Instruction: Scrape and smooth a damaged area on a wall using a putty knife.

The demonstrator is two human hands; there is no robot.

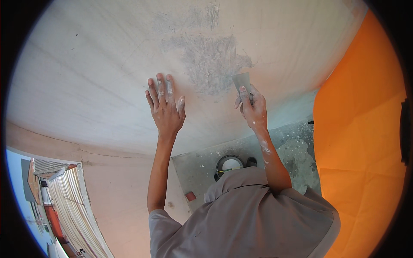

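Note:
In front of me rises a pale wall (pixel 107 73) with a rough grey patch (pixel 211 60) where the surface looks scraped or filled. My left hand (pixel 167 105) is raised at the wall, left of the patch, its fingers spread and dusted with white. A flat grey putty knife (pixel 241 80) is gripped in my right hand (pixel 254 105), thumb along the blade. The blade's top edge is at the lower right border of the grey patch; whether it touches the wall I cannot tell. White smears mark my right forearm.
Below, on the speckled floor (pixel 297 159), stands a round bucket (pixel 230 163) with pale contents, close to my feet. A small reddish piece (pixel 190 196) lies on the floor. An orange sheet (pixel 357 142) hangs at right. At lower left an opening shows corrugated sheeting (pixel 71 198).

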